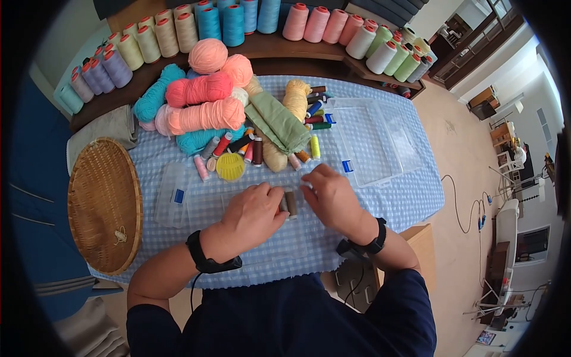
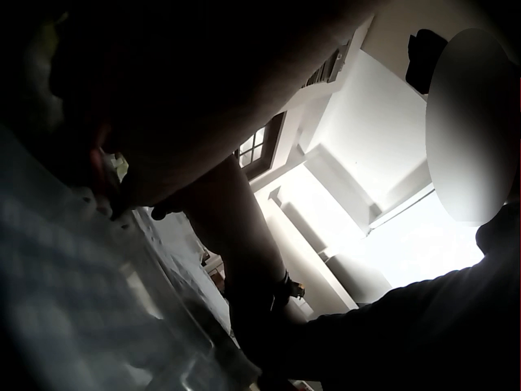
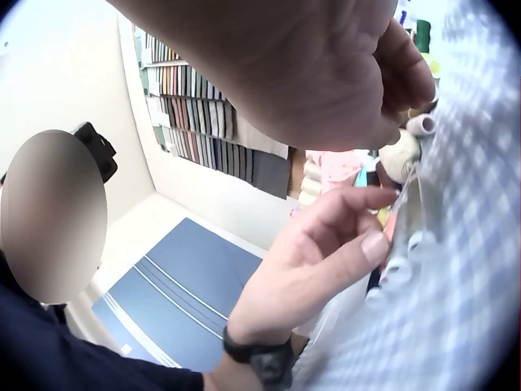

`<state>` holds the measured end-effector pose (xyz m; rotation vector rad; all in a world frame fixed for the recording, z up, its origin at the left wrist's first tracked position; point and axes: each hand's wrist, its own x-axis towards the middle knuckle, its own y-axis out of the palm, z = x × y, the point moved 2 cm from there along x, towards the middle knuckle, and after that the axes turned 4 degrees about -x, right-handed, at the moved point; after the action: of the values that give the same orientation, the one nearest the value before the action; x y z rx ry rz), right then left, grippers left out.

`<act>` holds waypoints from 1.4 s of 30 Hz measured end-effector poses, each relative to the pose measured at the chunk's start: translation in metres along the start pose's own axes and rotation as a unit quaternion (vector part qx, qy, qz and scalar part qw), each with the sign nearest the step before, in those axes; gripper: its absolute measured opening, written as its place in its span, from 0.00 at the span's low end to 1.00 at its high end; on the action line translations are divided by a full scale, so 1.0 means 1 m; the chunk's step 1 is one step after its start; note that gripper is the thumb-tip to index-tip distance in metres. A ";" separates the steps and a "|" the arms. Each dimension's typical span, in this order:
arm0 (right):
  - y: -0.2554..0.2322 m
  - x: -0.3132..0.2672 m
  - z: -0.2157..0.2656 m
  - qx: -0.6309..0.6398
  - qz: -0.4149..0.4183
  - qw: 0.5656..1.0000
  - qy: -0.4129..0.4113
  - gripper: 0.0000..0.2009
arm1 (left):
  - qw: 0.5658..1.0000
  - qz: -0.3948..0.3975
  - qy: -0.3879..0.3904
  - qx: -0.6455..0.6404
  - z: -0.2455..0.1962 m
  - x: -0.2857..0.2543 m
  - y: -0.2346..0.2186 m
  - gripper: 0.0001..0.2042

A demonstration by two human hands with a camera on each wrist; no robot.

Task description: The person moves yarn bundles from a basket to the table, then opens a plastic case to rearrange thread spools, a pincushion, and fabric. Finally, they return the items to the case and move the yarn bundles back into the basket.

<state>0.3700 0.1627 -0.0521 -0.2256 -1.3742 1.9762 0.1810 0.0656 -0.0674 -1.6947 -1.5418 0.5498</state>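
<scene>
Two spools of grey-brown thread (image 1: 291,204) stand side by side in a clear plastic box (image 1: 262,253) in front of me. My left hand (image 1: 253,209) reaches over from the left, with thumb and forefinger pinching the nearer spool, which it partly covers. My right hand (image 1: 330,196) is just to the right, fingers curled and fingertips drawn together. In the right wrist view, a thin pale thread (image 3: 413,171) rises from the spools toward the right fingertips, whose hold is partly hidden. White spool ends (image 3: 422,240) show beside the left thumb there. The left wrist view is very dark.
Yarn skeins (image 1: 205,113), green folded cloth (image 1: 276,122) and several small thread spools (image 1: 257,152) lie behind the box. An open clear case (image 1: 372,172) is at right, a yellow lidded tub (image 1: 230,167) behind, a wicker basket (image 1: 104,205) at left. Large thread cones (image 1: 233,27) line the shelf.
</scene>
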 end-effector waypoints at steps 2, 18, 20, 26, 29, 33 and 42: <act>-0.002 0.009 -0.011 -0.035 -0.046 0.998 0.017 0.08 | 0.998 -0.005 0.028 0.051 -0.002 0.001 0.002 0.11; 0.013 0.023 -0.038 -0.106 -0.019 0.992 0.061 0.08 | 0.953 0.018 0.126 0.277 0.010 0.094 0.040 0.07; 0.007 0.014 -0.033 -0.107 -0.025 0.991 0.070 0.08 | 0.942 0.030 0.159 0.294 0.007 0.096 0.035 0.08; -0.023 -0.005 -0.004 -0.053 -0.073 0.994 0.067 0.12 | 0.986 -0.097 0.132 0.028 -0.006 0.046 -0.024 0.10; -0.027 -0.005 0.018 0.045 0.002 0.998 0.046 0.15 | 0.991 -0.054 -0.063 -0.101 0.004 0.000 -0.062 0.09; -0.001 0.006 0.051 0.117 0.061 0.990 -0.049 0.19 | 0.984 -0.050 -0.132 -0.108 0.026 -0.043 -0.069 0.11; 0.077 0.025 0.079 0.041 0.124 0.985 -0.111 0.11 | 0.992 -0.050 -0.102 0.053 0.040 -0.060 -0.038 0.09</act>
<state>0.2767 0.1049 -0.0804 -0.1480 -1.4575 2.3165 0.1163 0.0161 -0.0733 -1.5098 -1.6992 0.7569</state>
